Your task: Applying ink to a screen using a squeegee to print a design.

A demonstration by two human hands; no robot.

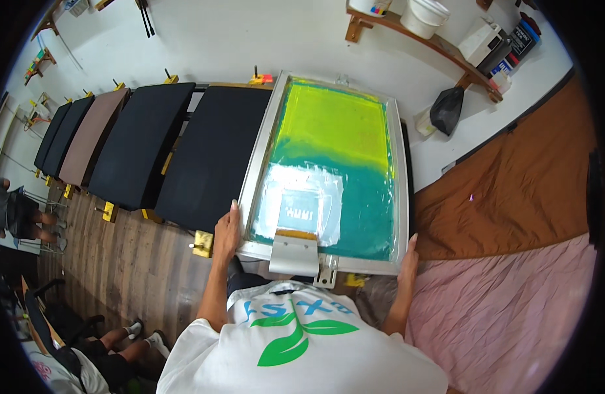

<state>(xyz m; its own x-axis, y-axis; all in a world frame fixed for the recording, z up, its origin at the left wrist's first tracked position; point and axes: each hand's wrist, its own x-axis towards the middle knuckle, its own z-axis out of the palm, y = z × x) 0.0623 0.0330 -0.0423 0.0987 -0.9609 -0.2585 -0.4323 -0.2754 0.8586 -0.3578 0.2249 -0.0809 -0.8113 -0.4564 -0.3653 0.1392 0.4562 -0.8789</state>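
Note:
A screen-printing frame (pixel 401 197) lies over a dark platen in front of me, its silver rim around yellow-green and teal mesh (pixel 332 118). White ink (pixel 325 207) covers part of its lower half, around some lettering. A silver squeegee (pixel 292 256) with an amber blade rests at the frame's near edge, beside a metal bracket (pixel 325 272). My left hand (pixel 228 230) grips the left side of the rim near the front corner. My right hand (pixel 409 256) grips the right side, lower down, its fingers along the rim.
Fabric-topped platens (pixel 138 141) with yellow clamps line the wall leftward. A shelf (pixel 424 46) holds buckets and containers. Brown cloth (pixel 519 184) and pink cloth (pixel 499 308) lie right. Two other people (pixel 27 217) (pixel 86 361) are at the left, one standing, one lower down by a chair.

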